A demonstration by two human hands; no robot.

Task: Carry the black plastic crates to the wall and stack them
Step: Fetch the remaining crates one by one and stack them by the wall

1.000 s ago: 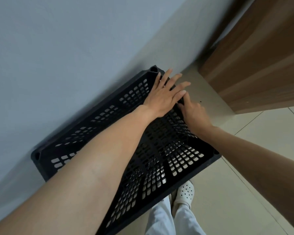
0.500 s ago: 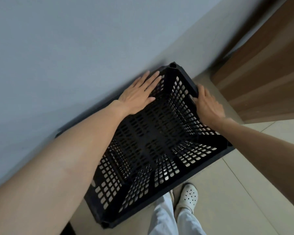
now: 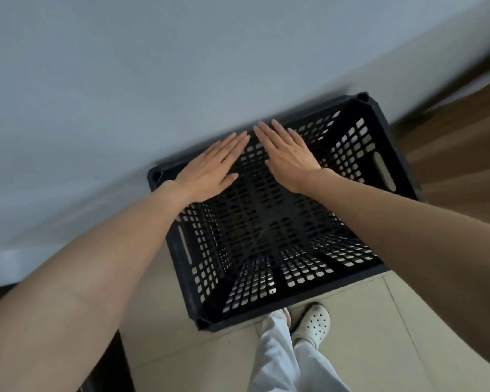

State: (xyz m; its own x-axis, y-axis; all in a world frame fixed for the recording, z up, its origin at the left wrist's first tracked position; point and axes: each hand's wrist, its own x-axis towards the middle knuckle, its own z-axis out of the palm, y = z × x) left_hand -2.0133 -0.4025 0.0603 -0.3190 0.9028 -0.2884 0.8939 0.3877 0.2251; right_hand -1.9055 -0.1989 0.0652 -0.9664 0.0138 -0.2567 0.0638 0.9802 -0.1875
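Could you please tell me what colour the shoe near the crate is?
The shoe is white, perforated; the head view shows it best.

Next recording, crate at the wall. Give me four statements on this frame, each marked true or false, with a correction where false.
1. The black crate stands open side up next to the wall. True.
2. Both hands grip the crate's slot handles. False: the left hand and the right hand are flat, fingers straight, at its far side.
3. The crate is full of bottles. False: nothing shows inside it.
4. A white perforated shoe shows on the floor by the crate's near side. True.
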